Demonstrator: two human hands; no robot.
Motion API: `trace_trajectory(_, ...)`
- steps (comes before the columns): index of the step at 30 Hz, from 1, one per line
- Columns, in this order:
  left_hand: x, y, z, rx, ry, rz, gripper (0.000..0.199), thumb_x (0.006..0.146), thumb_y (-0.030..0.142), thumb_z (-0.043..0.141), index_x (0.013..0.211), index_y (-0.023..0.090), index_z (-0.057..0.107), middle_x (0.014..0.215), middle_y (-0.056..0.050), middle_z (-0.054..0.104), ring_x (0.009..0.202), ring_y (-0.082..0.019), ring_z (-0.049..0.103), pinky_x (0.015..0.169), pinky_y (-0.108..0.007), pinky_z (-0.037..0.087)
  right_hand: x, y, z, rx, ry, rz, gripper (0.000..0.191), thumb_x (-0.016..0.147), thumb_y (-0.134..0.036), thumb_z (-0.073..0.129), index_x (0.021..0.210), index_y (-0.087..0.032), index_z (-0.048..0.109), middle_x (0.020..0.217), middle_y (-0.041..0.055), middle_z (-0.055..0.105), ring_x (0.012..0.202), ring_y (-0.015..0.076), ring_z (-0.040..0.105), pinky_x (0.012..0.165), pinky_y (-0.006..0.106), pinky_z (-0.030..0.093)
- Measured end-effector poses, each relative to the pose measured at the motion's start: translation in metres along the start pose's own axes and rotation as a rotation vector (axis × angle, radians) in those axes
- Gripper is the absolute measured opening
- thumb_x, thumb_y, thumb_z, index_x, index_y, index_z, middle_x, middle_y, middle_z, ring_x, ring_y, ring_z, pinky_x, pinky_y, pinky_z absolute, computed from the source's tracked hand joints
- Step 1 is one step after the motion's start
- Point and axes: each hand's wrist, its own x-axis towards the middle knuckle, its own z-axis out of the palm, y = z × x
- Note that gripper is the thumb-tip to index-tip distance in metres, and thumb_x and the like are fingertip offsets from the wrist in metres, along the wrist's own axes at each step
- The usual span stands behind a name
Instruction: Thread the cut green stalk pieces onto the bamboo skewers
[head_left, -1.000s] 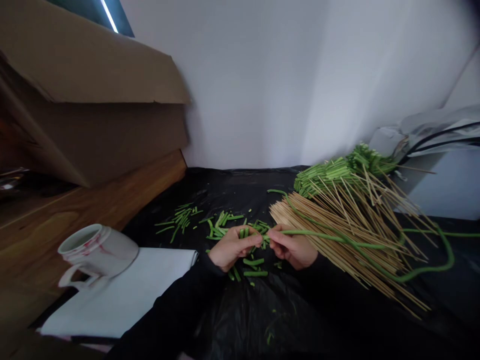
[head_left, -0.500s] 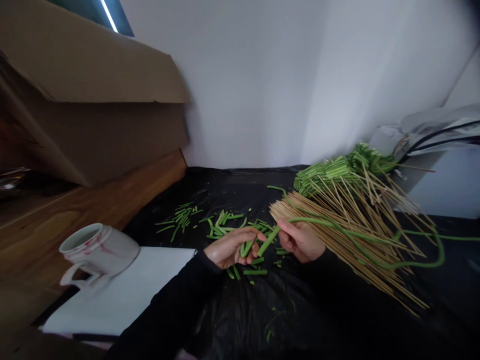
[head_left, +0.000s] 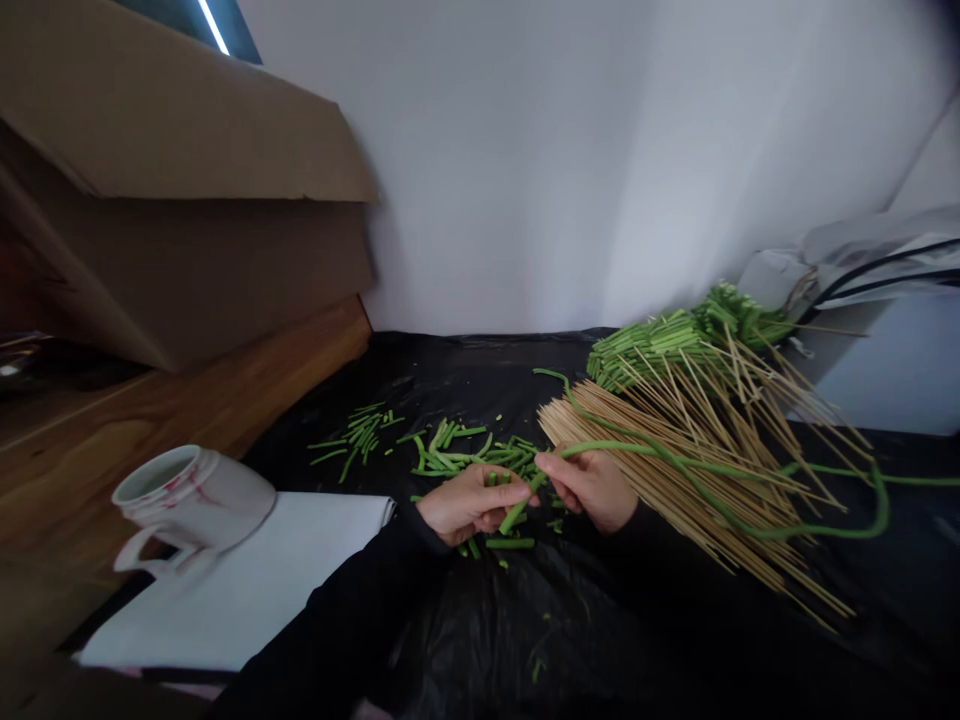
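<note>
A long green garlic scape [head_left: 622, 446] runs from my hands to the right and curls over the wooden skewers [head_left: 690, 500]. My right hand [head_left: 600, 490] pinches it near its thick end, between thumb and fingertips. Close beside, my left hand [head_left: 480, 503] is closed on that end, thumb pressed against the stem, with a short cut piece also in its fingers. Short cut scape pieces [head_left: 450, 460] lie on the black plastic sheet [head_left: 480, 370] around and under the left hand. Another group of thin pieces [head_left: 364, 435] lies further left.
Behind the skewers is a pile of skewered scape pieces [head_left: 660, 345]. At left, a white mug [head_left: 199, 500] stands on a white pad [head_left: 300, 560]. A cardboard box [head_left: 225, 260] is at the back left, beside the wall [head_left: 510, 180]. A plastic bag [head_left: 885, 250] lies at right.
My right hand has shifted slightly left, nearer my left hand. My left fingers and thumb have closed on the scape's end, which was free of them before.
</note>
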Motion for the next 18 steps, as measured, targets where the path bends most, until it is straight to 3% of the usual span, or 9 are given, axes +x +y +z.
trace_trajectory(6,0.0017,-0.0023,0.0007,0.111,0.080,0.059,0.036,0.063,0.042,0.075,0.073,0.010,0.062,0.052,0.006,0.043,0.040,-0.002,0.025,0.040,-0.021,0.011,-0.0020,-0.0016,0.0018,-0.046,0.014,-0.017,0.039,0.070,-0.051,0.066,0.053,-0.020,0.048,0.038,-0.0062,0.045,0.033,0.0066,0.037,0.035,0.022,0.026)
trace_trajectory(13,0.0015,0.0006,0.0024,0.127,0.123,0.191,0.033,0.070,0.041,0.071,0.077,0.009,0.064,0.053,0.006,0.042,0.042,-0.003,0.029,0.041,-0.020,0.015,0.0005,-0.0015,0.0034,0.259,-0.032,0.023,0.043,0.072,-0.052,0.064,0.049,-0.019,0.047,0.038,-0.0064,0.042,0.033,0.0047,0.034,0.034,0.020,0.020)
trace_trajectory(18,0.0030,-0.0011,0.0044,-0.030,0.175,0.219,0.034,0.066,0.040,0.074,0.074,0.010,0.060,0.056,0.005,0.045,0.043,-0.002,0.027,0.042,-0.020,0.013,0.0030,-0.0001,0.0024,0.376,-0.001,0.048,0.039,0.068,-0.048,0.069,0.052,-0.018,0.050,0.043,-0.0066,0.044,0.035,0.0042,0.035,0.034,0.020,0.019)
